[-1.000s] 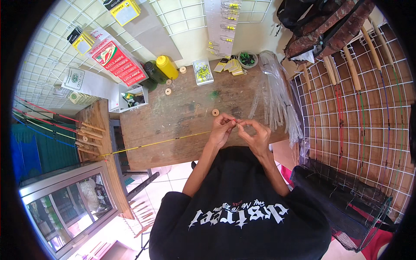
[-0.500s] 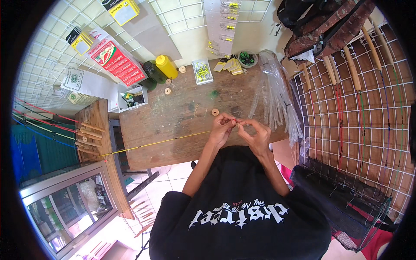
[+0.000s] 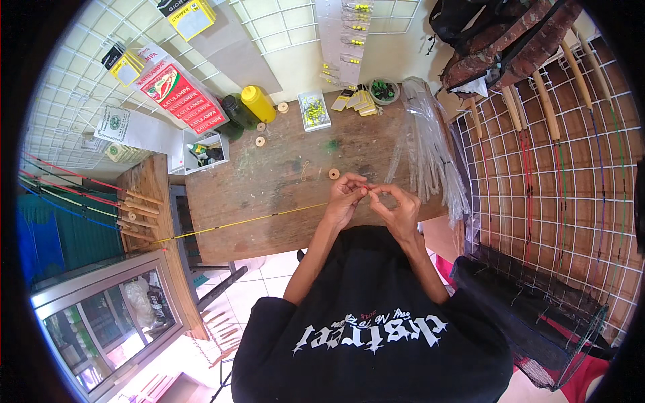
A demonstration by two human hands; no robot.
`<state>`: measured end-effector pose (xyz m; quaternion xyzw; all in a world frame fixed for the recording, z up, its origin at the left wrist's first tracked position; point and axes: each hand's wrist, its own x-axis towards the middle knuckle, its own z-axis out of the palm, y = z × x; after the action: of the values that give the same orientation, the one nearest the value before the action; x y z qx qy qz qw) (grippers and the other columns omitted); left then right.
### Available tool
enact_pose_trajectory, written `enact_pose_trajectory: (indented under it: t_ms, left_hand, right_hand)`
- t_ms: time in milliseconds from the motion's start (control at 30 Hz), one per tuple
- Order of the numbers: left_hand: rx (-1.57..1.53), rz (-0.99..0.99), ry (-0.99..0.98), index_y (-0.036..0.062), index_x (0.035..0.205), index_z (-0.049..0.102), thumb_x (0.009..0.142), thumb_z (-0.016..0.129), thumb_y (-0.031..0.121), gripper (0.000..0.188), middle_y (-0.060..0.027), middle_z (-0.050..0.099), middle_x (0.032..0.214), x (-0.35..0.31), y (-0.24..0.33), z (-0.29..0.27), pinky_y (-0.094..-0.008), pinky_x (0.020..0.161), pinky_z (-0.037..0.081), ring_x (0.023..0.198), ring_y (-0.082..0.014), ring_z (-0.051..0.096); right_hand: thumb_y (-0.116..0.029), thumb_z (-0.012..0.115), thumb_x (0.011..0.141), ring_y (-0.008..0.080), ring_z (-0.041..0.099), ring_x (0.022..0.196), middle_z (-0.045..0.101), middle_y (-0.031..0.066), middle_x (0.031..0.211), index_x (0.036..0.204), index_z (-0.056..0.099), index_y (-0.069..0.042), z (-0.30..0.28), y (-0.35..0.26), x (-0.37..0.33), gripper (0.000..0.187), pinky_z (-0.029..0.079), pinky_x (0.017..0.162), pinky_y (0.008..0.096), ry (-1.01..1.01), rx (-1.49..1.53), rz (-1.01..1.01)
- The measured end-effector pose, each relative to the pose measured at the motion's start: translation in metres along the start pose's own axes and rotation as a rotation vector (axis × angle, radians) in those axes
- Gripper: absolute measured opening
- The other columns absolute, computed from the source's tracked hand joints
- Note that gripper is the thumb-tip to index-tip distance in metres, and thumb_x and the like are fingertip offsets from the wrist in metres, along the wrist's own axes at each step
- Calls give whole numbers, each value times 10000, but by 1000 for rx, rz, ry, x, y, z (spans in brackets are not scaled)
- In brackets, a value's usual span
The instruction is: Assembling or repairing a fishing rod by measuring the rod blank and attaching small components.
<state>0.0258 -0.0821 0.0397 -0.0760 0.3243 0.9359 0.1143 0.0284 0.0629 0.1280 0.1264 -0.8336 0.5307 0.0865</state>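
My left hand (image 3: 345, 199) is closed around the right end of a thin yellow rod (image 3: 259, 216), which runs over the wooden table from the bench at left. At its fingertips shows a tiny red piece (image 3: 367, 189), too small to name. My right hand (image 3: 396, 207) pinches at the same spot, thumb and forefinger pressed together, nearly touching the left fingertips. What lies between those right fingers is mostly hidden. Just beyond my left hand sits a small round wooden spool (image 3: 334, 174).
Along the table's back stand a white box of yellow-green bits (image 3: 314, 111), a yellow bottle (image 3: 259, 104) and a round tub (image 3: 383, 91). Clear plastic sleeves (image 3: 433, 148) cover the right edge. Wood-handled rods (image 3: 546, 106) hang on a grid at right. A glass-fronted cabinet (image 3: 111, 316) is at lower left.
Both hands stay in place over the table edge. Their fingertips have shifted slightly against each other, with the left forefinger a little higher. The yellow rod looks unmoved.
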Motion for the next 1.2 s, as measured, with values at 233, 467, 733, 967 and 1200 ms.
enact_pose_trajectory:
  t_ms: [233, 467, 733, 967, 1200]
  left_hand:
    - [137, 52, -14, 34, 1030, 621, 792, 738, 14, 266, -37, 668, 863, 1, 0, -6, -172, 579, 420, 734, -57, 599]
    - [353, 34, 17, -2, 1050, 621, 783, 751, 23, 298, -48, 688, 808, -2, 11, -4, -174, 481, 361, 607, -35, 559]
    - [403, -1, 67, -34, 1010, 626, 859, 690, 76, 197, -84, 691, 835, -4, 17, 6, -195, 489, 399, 580, -71, 550]
    - [700, 36, 204, -12, 956, 632, 904, 652, 149, 170, -84, 679, 842, 0, 15, -21, -229, 496, 409, 549, -82, 522]
    - [1343, 348, 328, 6, 910, 645, 890, 667, 168, 165, -66, 671, 765, 9, 22, 0, -265, 543, 424, 576, -82, 531]
  right_hand:
    - [-12, 695, 801, 167, 683, 800, 713, 106, 862, 900, 684, 12, 2, 8, 0, 102, 534, 757, 285, -35, 13, 98]
    - [-54, 671, 845, 124, 663, 805, 705, 74, 843, 901, 667, 30, 15, 43, -9, 101, 519, 731, 280, -97, 312, 339]
    - [-30, 671, 866, 90, 627, 737, 666, 39, 812, 906, 652, 29, 20, 62, -12, 74, 511, 682, 222, -75, 438, 450]
    - [-86, 684, 836, 110, 584, 597, 659, 89, 743, 911, 682, -27, 12, 50, -4, 96, 460, 572, 280, -238, 14, 487]
    - [-71, 675, 814, 261, 606, 615, 662, 160, 841, 939, 669, -25, 17, 61, -8, 133, 464, 586, 382, -193, -115, 273]
